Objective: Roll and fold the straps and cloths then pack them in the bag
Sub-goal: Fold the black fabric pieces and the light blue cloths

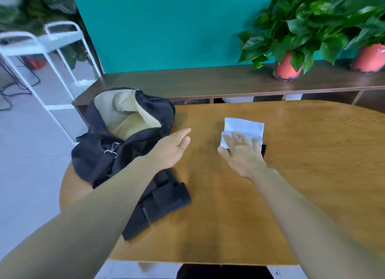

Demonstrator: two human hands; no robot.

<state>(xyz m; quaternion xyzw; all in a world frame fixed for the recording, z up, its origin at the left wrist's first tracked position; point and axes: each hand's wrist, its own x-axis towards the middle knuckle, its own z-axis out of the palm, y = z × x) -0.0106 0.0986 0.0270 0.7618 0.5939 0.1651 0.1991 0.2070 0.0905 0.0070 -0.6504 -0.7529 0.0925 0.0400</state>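
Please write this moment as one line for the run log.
left hand: open, above table, empty | right hand: flat on folded white cloth | black bag: open, tan lining | black strap: on table

Bag [125, 128] lies left of cloth [243, 127] on table [291, 185].

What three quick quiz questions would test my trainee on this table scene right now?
1. True or false: the black bag is zipped shut.
2. Which hand lies flat on the folded white cloth: (a) left hand, (b) right hand, (c) neither?
3. Fill in: the black strap lies on the wooden table, near the ____ forearm.

Key: 1 false, it gapes open and its tan lining shows; 2 (b); 3 left.
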